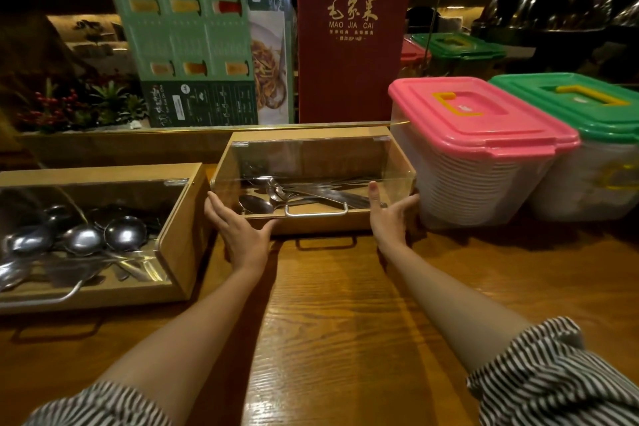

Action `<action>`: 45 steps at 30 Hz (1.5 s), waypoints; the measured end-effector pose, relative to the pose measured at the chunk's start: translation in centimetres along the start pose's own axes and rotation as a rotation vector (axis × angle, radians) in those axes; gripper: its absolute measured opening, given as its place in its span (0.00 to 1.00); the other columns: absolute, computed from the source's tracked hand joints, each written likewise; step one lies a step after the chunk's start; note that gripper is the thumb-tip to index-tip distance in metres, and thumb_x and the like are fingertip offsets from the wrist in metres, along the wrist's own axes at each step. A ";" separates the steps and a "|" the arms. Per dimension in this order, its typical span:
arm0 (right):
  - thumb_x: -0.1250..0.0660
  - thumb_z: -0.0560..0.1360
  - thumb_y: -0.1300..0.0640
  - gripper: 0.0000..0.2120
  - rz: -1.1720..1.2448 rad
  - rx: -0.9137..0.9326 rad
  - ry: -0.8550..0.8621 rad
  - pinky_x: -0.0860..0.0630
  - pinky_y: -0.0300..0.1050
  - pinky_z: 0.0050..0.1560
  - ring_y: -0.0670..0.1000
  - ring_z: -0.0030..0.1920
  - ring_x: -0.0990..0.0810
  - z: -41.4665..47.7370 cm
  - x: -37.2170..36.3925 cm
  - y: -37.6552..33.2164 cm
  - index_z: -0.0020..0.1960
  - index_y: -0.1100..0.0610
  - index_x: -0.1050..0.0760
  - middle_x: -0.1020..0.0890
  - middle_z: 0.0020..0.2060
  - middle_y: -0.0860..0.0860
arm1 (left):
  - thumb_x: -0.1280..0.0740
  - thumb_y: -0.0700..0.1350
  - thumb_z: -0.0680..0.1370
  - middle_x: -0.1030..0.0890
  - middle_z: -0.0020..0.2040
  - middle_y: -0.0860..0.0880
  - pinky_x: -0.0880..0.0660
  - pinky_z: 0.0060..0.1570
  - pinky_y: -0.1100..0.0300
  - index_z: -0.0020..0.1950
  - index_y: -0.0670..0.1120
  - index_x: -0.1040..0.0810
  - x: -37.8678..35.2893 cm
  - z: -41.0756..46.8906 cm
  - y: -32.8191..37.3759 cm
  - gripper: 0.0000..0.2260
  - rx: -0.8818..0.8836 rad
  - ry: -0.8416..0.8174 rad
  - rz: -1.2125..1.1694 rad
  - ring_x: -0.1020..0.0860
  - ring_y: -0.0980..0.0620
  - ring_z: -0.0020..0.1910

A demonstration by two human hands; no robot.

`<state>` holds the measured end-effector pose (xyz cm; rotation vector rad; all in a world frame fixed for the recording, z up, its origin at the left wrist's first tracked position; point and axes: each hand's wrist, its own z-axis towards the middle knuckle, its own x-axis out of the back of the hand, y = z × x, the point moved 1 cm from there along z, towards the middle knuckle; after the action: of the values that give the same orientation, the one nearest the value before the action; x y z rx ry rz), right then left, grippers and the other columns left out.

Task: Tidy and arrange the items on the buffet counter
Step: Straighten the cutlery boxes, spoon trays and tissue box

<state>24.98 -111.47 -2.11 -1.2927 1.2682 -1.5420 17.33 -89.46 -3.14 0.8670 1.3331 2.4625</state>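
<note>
A wooden cutlery box [321,223] with a clear hinged lid and a metal handle sits at the middle of the wooden counter [345,315]; spoons and other cutlery [276,199] lie inside. My left hand [238,230] grips its front left corner, thumb under the front edge. My right hand [390,214] holds its front right corner, fingers around the side. A second, similar box [179,239] full of round soup spoons [103,235] stands to the left, close beside my left hand.
A pink-lidded plastic tub [477,149] stands right against the middle box, a green-lidded tub [594,135] beyond it. Upright menus, one green [179,28] and one dark red [349,45], lean behind the boxes. Plants [76,107] sit back left, chafing domes [553,0] back right.
</note>
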 end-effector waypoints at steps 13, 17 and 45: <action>0.49 0.52 0.13 0.68 -0.027 0.029 0.072 0.48 0.61 0.76 0.58 0.78 0.50 3.3 -0.9 0.4 0.77 0.53 0.65 0.52 0.78 0.54 | 0.19 0.44 0.64 0.51 0.79 0.41 0.37 0.71 0.52 0.79 0.41 0.56 -2.4 1.6 -0.2 0.56 0.022 0.000 -0.003 0.42 0.42 0.76; 0.50 0.51 0.13 0.69 -0.037 0.028 0.073 0.48 0.61 0.76 0.57 0.78 0.50 4.0 -1.3 0.5 0.77 0.53 0.65 0.51 0.78 0.54 | 0.19 0.45 0.65 0.52 0.79 0.41 0.35 0.71 0.50 0.79 0.41 0.57 -2.9 2.1 0.0 0.56 0.031 -0.001 0.011 0.41 0.42 0.76; 0.34 0.67 0.28 0.55 0.007 0.029 0.185 0.47 0.58 0.76 0.57 0.78 0.49 7.1 -2.4 -0.1 0.79 0.53 0.60 0.49 0.79 0.55 | 0.19 0.50 0.63 0.49 0.78 0.40 0.37 0.68 0.59 0.79 0.40 0.55 -5.2 4.5 0.4 0.57 0.042 0.010 0.079 0.42 0.43 0.76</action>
<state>32.43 -110.70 -2.59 -1.1465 1.3575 -1.7003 24.15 -88.85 -2.97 0.9366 1.3846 2.5091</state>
